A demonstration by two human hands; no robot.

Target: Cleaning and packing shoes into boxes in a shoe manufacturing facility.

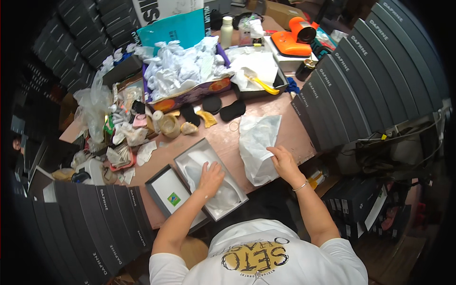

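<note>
A grey open shoe box (219, 166) lies tilted on the table before me, with white tissue paper (228, 195) inside. My left hand (211, 179) rests in this box, fingers apart and touching the wrapping; what lies beneath is mostly covered. To the right, a crumpled white paper sheet (256, 147) is spread on the table, and my right hand (283, 164) pinches its right edge. Left of the box sits the dark-rimmed box lid (161, 183), white inside with a small green sticker (174, 198).
A purple patterned carton (190, 95) of crumpled paper stands behind, beside a dark box (254, 71) holding paper and a yellow strip. Black pads (232, 110), a tape roll (169, 126) and an orange device (294, 40) lie around. Stacked dark boxes (361, 80) flank the right; more (104, 223) stand lower left.
</note>
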